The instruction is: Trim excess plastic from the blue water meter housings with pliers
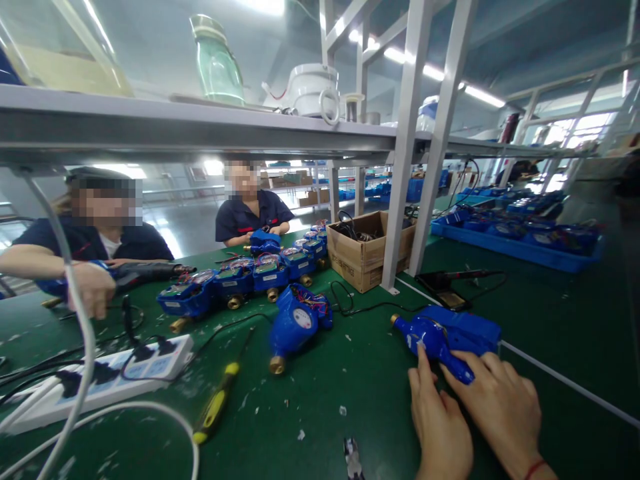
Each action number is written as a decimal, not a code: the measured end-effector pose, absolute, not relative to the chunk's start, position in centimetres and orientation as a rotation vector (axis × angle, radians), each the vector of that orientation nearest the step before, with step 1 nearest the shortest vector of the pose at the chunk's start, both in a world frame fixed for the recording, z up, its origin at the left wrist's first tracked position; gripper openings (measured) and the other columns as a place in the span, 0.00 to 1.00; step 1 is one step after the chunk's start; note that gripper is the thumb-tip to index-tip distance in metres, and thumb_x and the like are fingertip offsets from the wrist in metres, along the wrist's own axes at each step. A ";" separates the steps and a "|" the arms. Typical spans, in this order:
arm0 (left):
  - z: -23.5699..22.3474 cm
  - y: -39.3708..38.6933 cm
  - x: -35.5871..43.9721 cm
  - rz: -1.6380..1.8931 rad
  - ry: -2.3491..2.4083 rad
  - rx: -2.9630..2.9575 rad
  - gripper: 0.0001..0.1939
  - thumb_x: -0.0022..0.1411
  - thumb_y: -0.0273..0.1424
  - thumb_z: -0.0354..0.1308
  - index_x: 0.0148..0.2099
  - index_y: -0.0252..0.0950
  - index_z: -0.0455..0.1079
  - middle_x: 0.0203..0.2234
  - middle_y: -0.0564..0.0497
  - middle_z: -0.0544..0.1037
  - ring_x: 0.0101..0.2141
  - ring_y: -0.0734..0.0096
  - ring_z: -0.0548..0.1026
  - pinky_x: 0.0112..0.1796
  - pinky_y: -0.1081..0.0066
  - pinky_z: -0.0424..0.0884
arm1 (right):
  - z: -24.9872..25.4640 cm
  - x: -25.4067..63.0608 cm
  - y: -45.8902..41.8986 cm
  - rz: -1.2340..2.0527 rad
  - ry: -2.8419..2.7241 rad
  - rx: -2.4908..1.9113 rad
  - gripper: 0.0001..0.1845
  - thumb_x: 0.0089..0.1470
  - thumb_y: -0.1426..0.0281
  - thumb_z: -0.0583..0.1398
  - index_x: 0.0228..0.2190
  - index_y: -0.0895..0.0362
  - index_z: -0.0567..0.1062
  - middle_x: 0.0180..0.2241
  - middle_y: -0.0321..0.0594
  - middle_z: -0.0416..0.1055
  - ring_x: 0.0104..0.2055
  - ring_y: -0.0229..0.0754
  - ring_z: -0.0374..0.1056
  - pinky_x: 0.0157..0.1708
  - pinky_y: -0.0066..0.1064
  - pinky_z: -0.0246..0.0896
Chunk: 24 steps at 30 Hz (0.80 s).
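A blue water meter with a brass threaded end lies tilted on the green bench at the right, its underside up. My left hand is on its near side, the index finger stretched along the body and the other fingers curled. My right hand grips the meter's blue pipe end, thumb and fingers around it. Behind the meter lies a flat blue box-shaped part; whether the two are joined I cannot tell. Another water meter, with a round dial and exposed wires, lies left of my hands.
A row of opened meters stretches across the bench before two co-workers. Nearer lie a yellow-black screwdriver, cutting pliers and a power strip. A cardboard box, shelf posts, a soldering iron and a blue tray stand beyond.
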<state>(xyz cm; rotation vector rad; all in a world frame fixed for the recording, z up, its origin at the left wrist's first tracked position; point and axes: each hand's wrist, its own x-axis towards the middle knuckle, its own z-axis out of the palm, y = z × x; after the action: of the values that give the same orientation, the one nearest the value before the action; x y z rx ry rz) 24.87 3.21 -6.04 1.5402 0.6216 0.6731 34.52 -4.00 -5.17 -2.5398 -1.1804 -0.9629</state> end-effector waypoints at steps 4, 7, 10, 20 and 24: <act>-6.0 4.4 25.4 0.757 0.705 1.507 0.27 0.56 0.17 0.42 0.58 0.33 0.59 0.36 0.47 0.67 0.36 0.70 0.69 0.40 0.73 0.64 | -5.0 33.8 -3.9 -0.947 -1.175 -2.555 0.18 0.57 0.60 0.49 0.39 0.56 0.72 0.31 0.43 0.63 0.31 0.47 0.60 0.27 0.37 0.51; -6.0 5.5 26.1 0.845 0.797 1.488 0.15 0.61 0.24 0.42 0.45 0.31 0.67 0.35 0.46 0.69 0.31 0.70 0.69 0.35 0.72 0.65 | -4.8 33.3 -3.8 -0.985 -1.191 -2.549 0.18 0.57 0.62 0.48 0.38 0.57 0.72 0.29 0.43 0.61 0.31 0.48 0.58 0.28 0.38 0.49; -6.2 6.3 26.7 0.861 0.844 1.509 0.09 0.61 0.27 0.45 0.37 0.31 0.67 0.32 0.46 0.69 0.30 0.69 0.69 0.34 0.70 0.64 | -4.9 33.2 -3.8 -1.024 -1.227 -2.519 0.17 0.58 0.64 0.47 0.37 0.57 0.73 0.28 0.42 0.60 0.29 0.47 0.57 0.28 0.38 0.47; -6.8 6.5 27.1 0.865 0.896 1.578 0.08 0.60 0.27 0.45 0.32 0.34 0.64 0.29 0.48 0.69 0.30 0.67 0.70 0.36 0.68 0.63 | -5.7 33.4 -4.0 -1.047 -1.249 -2.486 0.16 0.59 0.64 0.48 0.38 0.55 0.73 0.28 0.40 0.61 0.31 0.48 0.58 0.30 0.39 0.47; -7.0 6.6 27.1 0.845 0.908 1.589 0.08 0.60 0.26 0.45 0.31 0.34 0.64 0.28 0.47 0.70 0.30 0.66 0.69 0.36 0.68 0.62 | -6.1 33.5 -4.2 -1.019 -1.251 -2.490 0.16 0.60 0.64 0.48 0.38 0.56 0.73 0.28 0.41 0.61 0.31 0.48 0.58 0.30 0.40 0.48</act>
<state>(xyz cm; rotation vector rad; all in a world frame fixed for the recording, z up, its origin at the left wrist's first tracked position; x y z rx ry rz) 27.15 6.59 -6.98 1.5889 0.9078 0.8448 33.52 -4.16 -6.08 -2.4895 -1.2507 -1.0189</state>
